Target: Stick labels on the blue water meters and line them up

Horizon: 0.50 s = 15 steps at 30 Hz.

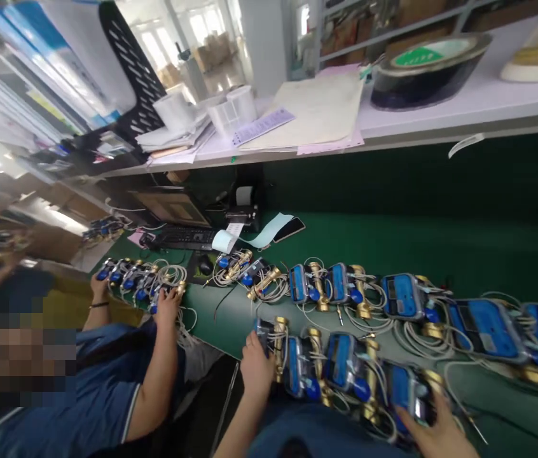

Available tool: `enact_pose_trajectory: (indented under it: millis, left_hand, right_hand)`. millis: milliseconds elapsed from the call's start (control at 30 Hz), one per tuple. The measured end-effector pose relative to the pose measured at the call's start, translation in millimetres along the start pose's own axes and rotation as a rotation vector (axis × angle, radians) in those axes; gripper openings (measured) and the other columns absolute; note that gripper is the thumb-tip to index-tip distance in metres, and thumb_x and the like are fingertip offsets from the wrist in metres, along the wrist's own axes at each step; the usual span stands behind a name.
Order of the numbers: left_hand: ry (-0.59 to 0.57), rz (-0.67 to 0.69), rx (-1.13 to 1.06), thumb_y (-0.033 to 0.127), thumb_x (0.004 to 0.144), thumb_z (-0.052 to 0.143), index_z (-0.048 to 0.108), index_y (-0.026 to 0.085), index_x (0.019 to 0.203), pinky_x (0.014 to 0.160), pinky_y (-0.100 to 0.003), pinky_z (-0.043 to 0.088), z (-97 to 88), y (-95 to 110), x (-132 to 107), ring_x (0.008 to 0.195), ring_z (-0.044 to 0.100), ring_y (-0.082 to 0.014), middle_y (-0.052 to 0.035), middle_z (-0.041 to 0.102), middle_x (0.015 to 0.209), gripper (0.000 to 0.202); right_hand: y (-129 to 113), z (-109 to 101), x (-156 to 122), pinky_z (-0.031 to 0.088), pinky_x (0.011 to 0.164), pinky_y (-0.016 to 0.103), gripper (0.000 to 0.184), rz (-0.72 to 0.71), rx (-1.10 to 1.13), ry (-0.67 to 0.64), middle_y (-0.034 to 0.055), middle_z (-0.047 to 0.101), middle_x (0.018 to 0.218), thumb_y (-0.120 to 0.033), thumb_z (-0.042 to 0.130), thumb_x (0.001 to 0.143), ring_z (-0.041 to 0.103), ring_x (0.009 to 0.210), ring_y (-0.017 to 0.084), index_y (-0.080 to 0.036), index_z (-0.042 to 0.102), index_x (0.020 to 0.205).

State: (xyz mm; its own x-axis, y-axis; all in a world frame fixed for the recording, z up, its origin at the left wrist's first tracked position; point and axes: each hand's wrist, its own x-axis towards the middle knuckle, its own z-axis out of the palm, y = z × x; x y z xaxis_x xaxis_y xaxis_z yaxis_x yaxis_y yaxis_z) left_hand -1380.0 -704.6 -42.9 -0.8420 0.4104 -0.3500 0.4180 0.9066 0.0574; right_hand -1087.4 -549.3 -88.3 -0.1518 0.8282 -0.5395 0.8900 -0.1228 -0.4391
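Note:
My left hand (255, 366) is closed on the left end of a near row of blue water meters (340, 369) with brass fittings, at the front edge of the green bench (393, 242). My right hand (434, 427) presses on the right end of the same row, fingers over the last meter (405, 391). A second, longer row of blue meters (407, 296) with coiled grey cables lies just behind.
A co-worker in a blue shirt sits at my left, both hands (166, 305) on another group of meters (140, 277). Behind are a keyboard (183, 236), a label printer (244, 207), a phone (289, 229), and a white shelf (441, 121) with papers, cups and tape rolls.

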Motion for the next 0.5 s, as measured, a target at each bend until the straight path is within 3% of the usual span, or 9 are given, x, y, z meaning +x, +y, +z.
enact_pose_trajectory:
  millis: [67, 133, 233, 367, 433, 500]
  left_hand:
    - [0.044, 0.001, 0.029, 0.021, 0.083, 0.044, 0.038, 0.002, 0.133, 0.084, -0.032, 0.047, -16.3, -32, 30, 0.11, 0.054, -0.0289, -0.0198, 0.051, 0.129, 0.055]
    - [0.081, 0.0, 0.049, 0.022, 0.084, 0.042, 0.037, 0.001, 0.132, 0.082, -0.035, 0.047, -30.3, -59, 59, 0.106, 0.056, -0.0304, -0.0213, 0.051, 0.128, 0.053]
    - [0.122, 0.008, 0.06, 0.025, 0.086, 0.041, 0.037, 0.002, 0.132, 0.081, -0.038, 0.048, -46.4, -87, 93, 0.104, 0.057, -0.0314, -0.0221, 0.051, 0.127, 0.052]
    - [0.133, 0.051, 0.042, 0.027, 0.087, 0.044, 0.045, 0.004, 0.125, 0.077, -0.039, 0.05, -61.9, -95, 106, 0.099, 0.061, -0.0314, -0.0216, 0.058, 0.116, 0.044]
    - [0.133, 0.129, 0.013, 0.028, 0.087, 0.048, 0.052, 0.006, 0.117, 0.077, -0.038, 0.051, -64.9, -84, 104, 0.097, 0.062, -0.0297, -0.0193, 0.062, 0.108, 0.037]
    - [0.181, 0.23, -0.099, 0.029, 0.088, 0.054, 0.053, 0.015, 0.118, 0.083, -0.042, 0.05, -62.4, -59, 105, 0.1, 0.06, -0.025, -0.0121, 0.06, 0.114, 0.033]
  right_hand:
    - [-58, 20, -20, 0.052, 0.072, 0.045, 0.087, -0.022, -0.035, -0.062, 0.0178, 0.069, 0.099, -0.06, 0.042, 0.077, 0.068, 0.084, 0.036, -0.014, 0.018, 0.147]
    - [-111, 38, -27, 0.051, 0.072, 0.041, 0.08, -0.073, -0.121, -0.053, 0.0173, 0.068, 0.101, -0.051, 0.04, 0.082, 0.068, 0.086, 0.033, -0.009, 0.016, 0.146]
    - [-163, 59, -23, 0.049, 0.074, 0.037, 0.072, -0.158, -0.178, -0.039, 0.0178, 0.067, 0.102, -0.04, 0.043, 0.085, 0.067, 0.089, 0.031, -0.007, 0.019, 0.145]
    - [-183, 68, -25, 0.046, 0.081, 0.038, 0.07, -0.199, -0.184, 0.021, 0.0217, 0.064, 0.108, -0.03, 0.05, 0.084, 0.064, 0.094, 0.031, -0.005, 0.023, 0.144]
    - [-184, 64, -33, 0.046, 0.081, 0.04, 0.065, -0.196, -0.173, 0.054, 0.0232, 0.063, 0.109, -0.028, 0.054, 0.081, 0.063, 0.095, 0.033, -0.006, 0.034, 0.14]
    - [-184, 57, -40, 0.047, 0.081, 0.041, 0.056, -0.199, -0.132, 0.09, 0.0213, 0.065, 0.109, -0.029, 0.059, 0.078, 0.062, 0.095, 0.034, -0.011, 0.049, 0.13]
